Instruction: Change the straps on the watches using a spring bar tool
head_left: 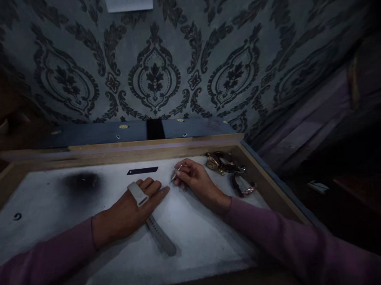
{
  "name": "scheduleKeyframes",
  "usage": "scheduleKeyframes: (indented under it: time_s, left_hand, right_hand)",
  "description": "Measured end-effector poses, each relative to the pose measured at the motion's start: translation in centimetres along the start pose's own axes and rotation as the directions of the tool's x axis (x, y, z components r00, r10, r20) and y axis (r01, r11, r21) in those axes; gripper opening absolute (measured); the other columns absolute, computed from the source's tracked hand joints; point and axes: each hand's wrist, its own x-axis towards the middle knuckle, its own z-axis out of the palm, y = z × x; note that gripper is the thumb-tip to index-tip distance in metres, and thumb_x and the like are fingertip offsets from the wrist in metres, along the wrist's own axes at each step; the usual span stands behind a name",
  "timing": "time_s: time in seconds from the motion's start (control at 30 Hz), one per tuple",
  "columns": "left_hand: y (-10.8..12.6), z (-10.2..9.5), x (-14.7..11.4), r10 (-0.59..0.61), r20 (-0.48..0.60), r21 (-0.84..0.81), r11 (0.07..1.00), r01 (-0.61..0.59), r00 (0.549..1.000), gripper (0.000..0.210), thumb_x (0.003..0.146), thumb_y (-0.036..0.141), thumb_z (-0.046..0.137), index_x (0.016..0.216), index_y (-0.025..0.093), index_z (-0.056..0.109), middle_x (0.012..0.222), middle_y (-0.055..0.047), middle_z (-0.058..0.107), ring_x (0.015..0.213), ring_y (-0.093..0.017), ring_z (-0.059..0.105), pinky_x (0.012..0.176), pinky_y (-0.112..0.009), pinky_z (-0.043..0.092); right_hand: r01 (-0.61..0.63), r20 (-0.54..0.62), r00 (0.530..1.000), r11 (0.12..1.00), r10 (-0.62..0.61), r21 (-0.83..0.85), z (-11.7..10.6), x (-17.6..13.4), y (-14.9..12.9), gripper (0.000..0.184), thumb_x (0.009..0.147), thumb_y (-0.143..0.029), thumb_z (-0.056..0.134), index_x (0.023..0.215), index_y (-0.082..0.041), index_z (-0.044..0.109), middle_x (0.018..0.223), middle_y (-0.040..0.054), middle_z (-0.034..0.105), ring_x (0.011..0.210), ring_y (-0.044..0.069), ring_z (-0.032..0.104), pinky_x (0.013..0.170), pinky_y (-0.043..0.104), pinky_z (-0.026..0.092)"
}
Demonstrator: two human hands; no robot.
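- Patterned wallpaper (154,76) fills the upper frame of the head view; under it is a white-topped table (213,253) with a raised wooden rim (270,182).
- Left hand (124,215), left of centre, has its fingers curled around a grey strap (136,193); the index finger stretches toward the other hand.
- Right hand (199,180), near the centre, has its fingers pinched narrow on a small metal piece (174,177).
- To handle these well, I think, the strap should rest steady, and the metal piece should be pinched lightly but firmly, so that it does not slip.
- Such a small piece could be lost if dropped; it seems safer to work low over the white surface, apart from the watches (212,161) at right.
- Light is dim and the metal piece is blurred, so I cannot tell its kind.
- Below the left hand, a length with holes (162,238) is visible; the hand hides whether it joins the strap.
- Both sleeves are cut off by the frame.
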Motion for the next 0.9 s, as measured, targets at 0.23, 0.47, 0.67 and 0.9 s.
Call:
scheduleKeyframes:
  time_s: [0.23, 0.47, 0.67, 0.9]
  left_hand:
    - [-0.1, -0.4, 0.1, 0.039, -0.033, 0.044, 0.998, -0.038, 0.999, 0.049, 0.094, 0.002, 0.035, 0.14, 0.017, 0.029, 0.113, -0.013, 0.055, 0.103, -0.024, 0.051, 0.083, -0.039, 0.047]
    - [-0.3, -1.1, 0.4, 0.017, 0.018, 0.022, 1.0, -0.017, 1.0, 0.044, 0.097, 0.008, 0.033, 0.139, 0.02, 0.031, 0.114, -0.011, 0.054, 0.102, -0.023, 0.05, 0.083, -0.037, 0.045]
    - [-0.8, -0.8, 0.4, -0.018, 0.072, -0.033, 0.999, 0.021, 0.997, 0.042, 0.101, 0.014, 0.028, 0.141, 0.022, 0.033, 0.116, -0.011, 0.054, 0.102, -0.023, 0.05, 0.085, -0.037, 0.043]
    - [-0.8, -1.0, 0.5, -0.007, 0.089, -0.045, 0.999, 0.011, 0.996, 0.04, 0.1, 0.015, 0.031, 0.139, 0.021, 0.036, 0.112, -0.011, 0.054, 0.1, -0.023, 0.05, 0.085, -0.037, 0.044]
  right_hand:
    - [0.006, 0.036, 0.999, 1.0, -0.005, -0.028, 0.1, 0.7, 0.3, 0.019, 0.076, -0.028, 0.064, 0.088, -0.02, 0.052, 0.064, -0.0024, 0.063, 0.05, 0.011, 0.058, 0.04, 0.019, 0.038]
    - [0.005, 0.073, 0.997, 0.998, -0.001, -0.057, 0.0, 0.8, 0.3, 0.019, 0.077, -0.028, 0.064, 0.089, -0.02, 0.052, 0.058, -0.004, 0.06, 0.046, 0.01, 0.054, 0.038, 0.018, 0.037]
    - [0.001, 0.089, 0.996, 0.997, 0.006, -0.078, 0.0, 0.8, 0.2, 0.021, 0.076, -0.03, 0.064, 0.09, -0.019, 0.051, 0.061, -0.0036, 0.06, 0.05, 0.011, 0.057, 0.039, 0.018, 0.038]
    - [-0.011, 0.09, 0.996, 0.996, 0.019, -0.085, 0.1, 0.9, 0.1, 0.022, 0.076, -0.032, 0.064, 0.089, -0.019, 0.051, 0.059, -0.0038, 0.059, 0.049, 0.011, 0.056, 0.04, 0.019, 0.036]
